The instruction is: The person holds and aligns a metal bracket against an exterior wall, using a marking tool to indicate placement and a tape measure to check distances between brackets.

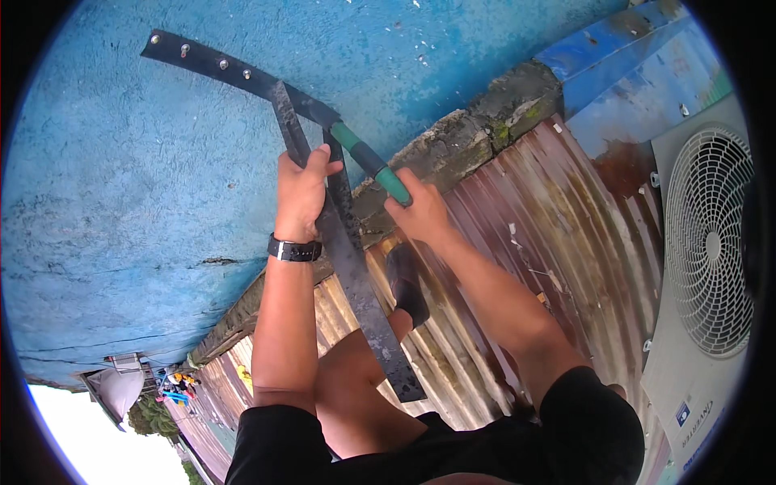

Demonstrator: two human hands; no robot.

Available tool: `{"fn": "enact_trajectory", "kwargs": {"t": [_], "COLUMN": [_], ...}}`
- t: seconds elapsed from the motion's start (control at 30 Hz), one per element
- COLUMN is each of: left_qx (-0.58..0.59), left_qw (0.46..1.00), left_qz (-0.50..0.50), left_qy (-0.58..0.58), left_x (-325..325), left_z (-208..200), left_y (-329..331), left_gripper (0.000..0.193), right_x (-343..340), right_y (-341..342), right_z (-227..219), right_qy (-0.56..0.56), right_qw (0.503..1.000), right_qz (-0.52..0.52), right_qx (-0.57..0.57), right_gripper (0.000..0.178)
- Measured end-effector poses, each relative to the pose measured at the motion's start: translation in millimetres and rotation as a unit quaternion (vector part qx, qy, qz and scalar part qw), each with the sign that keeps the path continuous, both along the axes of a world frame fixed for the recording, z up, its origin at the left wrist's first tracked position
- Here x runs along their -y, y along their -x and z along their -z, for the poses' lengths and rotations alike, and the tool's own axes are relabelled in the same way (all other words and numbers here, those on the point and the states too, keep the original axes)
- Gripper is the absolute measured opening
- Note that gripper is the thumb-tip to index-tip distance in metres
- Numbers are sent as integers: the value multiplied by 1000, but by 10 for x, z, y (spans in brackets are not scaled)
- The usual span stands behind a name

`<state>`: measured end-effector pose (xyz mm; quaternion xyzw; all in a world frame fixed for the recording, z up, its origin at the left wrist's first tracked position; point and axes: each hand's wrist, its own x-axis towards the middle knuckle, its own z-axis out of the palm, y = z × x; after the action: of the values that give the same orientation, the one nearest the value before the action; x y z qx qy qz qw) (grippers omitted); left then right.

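My left hand (301, 190) is closed around a black metal bracket (356, 279), thumb laid across it. The bracket's upper bar carries several silver bolts and lies against or just in front of the blue wall; a diagonal brace joins it to a long arm slanting down toward my body. My right hand (422, 212) grips the lower end of a green-and-black handle (368, 159). The handle's upper end meets the bracket's bar, and the tool's head cannot be made out there. A black watch strap (294, 249) circles my left wrist.
Rusty corrugated metal roofing (558, 218) lies beneath me, bordered by a rough concrete ledge (453, 145) along the blue wall (145, 178). An air-conditioner outdoor unit (707, 242) stands close on the right. Blue metal sheeting (630, 73) is behind it. My bent leg shows below the bracket.
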<state>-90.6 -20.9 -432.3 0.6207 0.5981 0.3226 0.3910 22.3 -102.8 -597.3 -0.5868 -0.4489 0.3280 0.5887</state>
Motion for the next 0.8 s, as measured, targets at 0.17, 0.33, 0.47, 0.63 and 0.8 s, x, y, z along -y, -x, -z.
{"fn": "enact_trajectory", "kwargs": {"t": [0.17, 0.33, 0.47, 0.63, 0.8], "left_qx": [-32, -42, -46, -31, -44], "left_qw": [999, 999, 998, 999, 999], "left_qz": [-15, -16, -23, -11, -9], "left_qy": [-2, -17, -24, -15, -6], "left_x": [29, 36, 8, 1, -29], "left_z": [-44, -74, -49, -39, 26], "left_y": [-50, -75, -67, -33, 90], "left_gripper": [38, 34, 29, 28, 32], "right_x": [-142, -224, -246, -264, -265], "right_y": [0, -8, 6, 8, 51], "right_z": [173, 186, 210, 288, 331], "right_qy": [-50, -75, -58, -52, -54], "right_qw": [999, 997, 998, 998, 998], "right_qz": [-3, -10, -18, -27, -29], "right_qx": [-10, -11, -10, -27, -32], "right_gripper": [29, 31, 31, 31, 31]}}
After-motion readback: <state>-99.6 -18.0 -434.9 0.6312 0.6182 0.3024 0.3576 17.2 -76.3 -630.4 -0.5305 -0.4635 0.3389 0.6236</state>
